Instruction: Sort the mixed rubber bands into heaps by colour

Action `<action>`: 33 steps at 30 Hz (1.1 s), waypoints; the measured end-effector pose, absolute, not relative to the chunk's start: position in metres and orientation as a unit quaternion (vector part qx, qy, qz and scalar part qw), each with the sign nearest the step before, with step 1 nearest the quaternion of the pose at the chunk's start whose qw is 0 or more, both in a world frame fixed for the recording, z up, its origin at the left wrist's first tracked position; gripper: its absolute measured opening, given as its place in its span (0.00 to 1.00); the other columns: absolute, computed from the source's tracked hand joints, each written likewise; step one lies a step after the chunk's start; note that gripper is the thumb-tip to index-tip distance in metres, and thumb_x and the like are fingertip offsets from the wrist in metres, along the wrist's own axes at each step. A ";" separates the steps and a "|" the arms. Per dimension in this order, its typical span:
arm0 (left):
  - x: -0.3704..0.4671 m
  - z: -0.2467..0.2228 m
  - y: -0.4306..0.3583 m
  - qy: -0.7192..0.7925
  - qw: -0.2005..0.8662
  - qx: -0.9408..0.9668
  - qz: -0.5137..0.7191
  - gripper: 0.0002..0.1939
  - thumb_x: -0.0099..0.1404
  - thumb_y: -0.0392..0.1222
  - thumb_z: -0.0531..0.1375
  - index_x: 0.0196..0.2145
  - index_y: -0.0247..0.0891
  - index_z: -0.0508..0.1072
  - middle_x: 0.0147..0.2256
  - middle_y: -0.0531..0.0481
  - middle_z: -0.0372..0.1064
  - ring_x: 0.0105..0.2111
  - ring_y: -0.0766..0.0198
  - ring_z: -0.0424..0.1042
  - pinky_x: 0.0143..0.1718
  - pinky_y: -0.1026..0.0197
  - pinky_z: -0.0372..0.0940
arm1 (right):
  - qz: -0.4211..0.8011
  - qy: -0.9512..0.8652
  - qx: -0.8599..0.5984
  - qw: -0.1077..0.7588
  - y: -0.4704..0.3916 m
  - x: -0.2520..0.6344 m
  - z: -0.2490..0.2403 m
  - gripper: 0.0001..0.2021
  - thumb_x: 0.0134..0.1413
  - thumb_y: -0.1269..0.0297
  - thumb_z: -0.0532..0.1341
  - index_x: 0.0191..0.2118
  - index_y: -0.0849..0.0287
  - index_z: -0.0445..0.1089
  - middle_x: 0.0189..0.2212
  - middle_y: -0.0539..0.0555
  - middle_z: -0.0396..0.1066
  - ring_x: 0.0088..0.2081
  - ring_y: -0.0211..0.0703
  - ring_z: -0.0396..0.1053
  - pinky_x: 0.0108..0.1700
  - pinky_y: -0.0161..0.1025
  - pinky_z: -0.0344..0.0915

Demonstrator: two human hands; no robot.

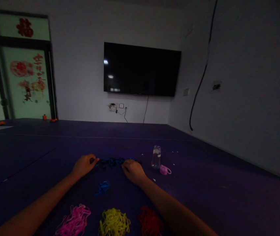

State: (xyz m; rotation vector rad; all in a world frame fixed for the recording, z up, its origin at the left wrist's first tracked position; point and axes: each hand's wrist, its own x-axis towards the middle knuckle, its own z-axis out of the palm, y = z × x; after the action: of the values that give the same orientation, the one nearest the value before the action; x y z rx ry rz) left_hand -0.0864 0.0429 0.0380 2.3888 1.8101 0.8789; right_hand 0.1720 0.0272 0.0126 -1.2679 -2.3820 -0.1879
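Note:
My left hand [85, 164] is at the left end of a dark blue and black pile of small bands [114, 161], its thumb and index finger pinched; whatever is between them is too small to name. At the pile's right side my right hand [133, 170] has its fingers curled down onto the bands, and their tips are partly hidden. A small heap of blue bands [102, 187] lies nearer to me, between my arms. Closest are three heaps: pink bands [74, 220], yellow bands [114, 223] and red bands [150, 222].
Right of my right hand stands an open clear bottle [156, 158], with a pink cap with a loop [164, 169] beside it. White scraps [154, 180] lie around them on the purple surface [204, 196]. A television [142, 68] hangs on the far wall.

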 end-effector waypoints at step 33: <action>-0.066 0.040 0.038 0.354 0.322 0.866 0.147 0.19 0.55 0.56 0.58 0.23 0.35 0.70 0.22 0.53 0.66 0.24 0.66 0.63 0.26 0.67 0.58 | -0.065 -0.777 -0.547 0.304 0.028 0.176 0.017 0.17 0.57 0.71 0.49 0.50 0.58 0.68 0.44 0.57 0.71 0.47 0.44 0.66 0.50 0.38 0.58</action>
State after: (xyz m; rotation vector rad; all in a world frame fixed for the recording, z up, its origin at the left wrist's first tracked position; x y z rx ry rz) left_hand -0.0664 0.0380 0.0395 2.2728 0.9286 0.3858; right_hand 0.1763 0.0277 0.0169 -1.4501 -2.0597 -0.1731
